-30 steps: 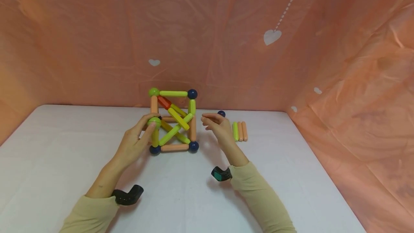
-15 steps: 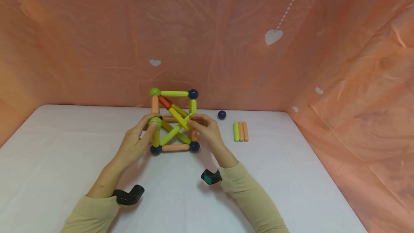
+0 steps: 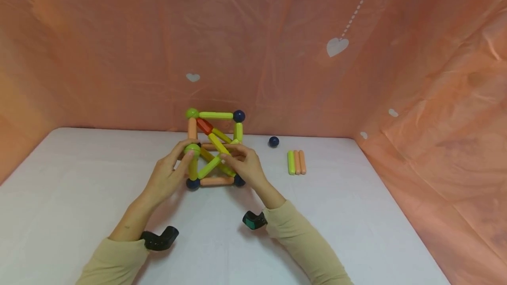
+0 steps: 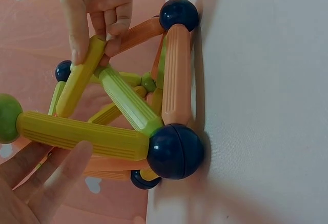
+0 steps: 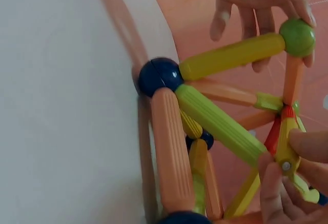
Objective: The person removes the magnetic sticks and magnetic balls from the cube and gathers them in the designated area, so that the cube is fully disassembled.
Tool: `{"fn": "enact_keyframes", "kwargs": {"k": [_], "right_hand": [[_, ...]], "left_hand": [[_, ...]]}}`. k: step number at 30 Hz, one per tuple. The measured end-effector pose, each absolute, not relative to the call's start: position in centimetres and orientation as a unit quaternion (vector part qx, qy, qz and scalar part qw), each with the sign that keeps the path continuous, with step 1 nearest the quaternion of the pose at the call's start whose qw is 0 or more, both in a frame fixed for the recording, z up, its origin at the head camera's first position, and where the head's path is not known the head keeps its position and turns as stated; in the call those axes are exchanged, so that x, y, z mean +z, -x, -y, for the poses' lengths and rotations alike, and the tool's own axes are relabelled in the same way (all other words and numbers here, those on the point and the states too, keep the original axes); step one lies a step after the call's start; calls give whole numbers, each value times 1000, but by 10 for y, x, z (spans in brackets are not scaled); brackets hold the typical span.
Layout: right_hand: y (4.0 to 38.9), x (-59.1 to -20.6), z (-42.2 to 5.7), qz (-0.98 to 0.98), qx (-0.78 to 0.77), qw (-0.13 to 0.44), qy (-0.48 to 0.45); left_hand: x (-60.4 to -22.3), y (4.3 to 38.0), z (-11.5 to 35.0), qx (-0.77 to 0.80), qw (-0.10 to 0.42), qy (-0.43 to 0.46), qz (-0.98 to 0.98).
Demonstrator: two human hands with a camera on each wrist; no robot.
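A frame of magnetic sticks and balls (image 3: 216,181) stands on the table in the head view. My left hand (image 3: 164,175) holds the green ball (image 3: 192,150) at its near upper left corner, thumb in front. Below that ball a yellow stick (image 4: 84,134) runs down to a dark blue ball (image 4: 176,152). With thumb and fingers my right hand (image 3: 249,168) pinches the free end of a second yellow stick (image 4: 81,80), which extends from a red piece (image 3: 204,126). Close to those fingertips is the upper end of a slanted light green stick (image 5: 220,124); whether it touches the yellow one is unclear.
Right of the frame, a loose dark blue ball (image 3: 273,141) lies on the white table (image 3: 336,214). Nearer are one light green stick (image 3: 291,162) and two orange sticks (image 3: 299,162), side by side. A pink curtain (image 3: 253,56) hangs behind the table.
My right hand has come leftward from beside the frame and now pinches the yellow stick's end. The left hand stays on the green ball.
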State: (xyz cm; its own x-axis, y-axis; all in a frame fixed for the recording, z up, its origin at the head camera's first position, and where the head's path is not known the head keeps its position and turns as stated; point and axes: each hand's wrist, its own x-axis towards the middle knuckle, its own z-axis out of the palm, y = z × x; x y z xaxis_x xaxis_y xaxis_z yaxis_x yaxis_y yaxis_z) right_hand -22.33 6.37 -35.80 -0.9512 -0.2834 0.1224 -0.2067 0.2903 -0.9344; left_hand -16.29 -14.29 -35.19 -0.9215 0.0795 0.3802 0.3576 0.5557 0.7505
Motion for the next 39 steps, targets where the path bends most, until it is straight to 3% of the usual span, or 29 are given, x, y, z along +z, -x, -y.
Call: {"fn": "enact_keyframes", "kwargs": {"k": [12,26,39], "right_hand": [[219,-364,-85,-796,-559,83,216],[218,-373,-141,-769,-629,50,102],[227,-375,-183,-823,-567,0,16]], "left_hand": [[-349,162,142,-459,143,125,868],[-345,162,148,-453,139,119,873],[-344,162,148,-459,137,119,870]]}}
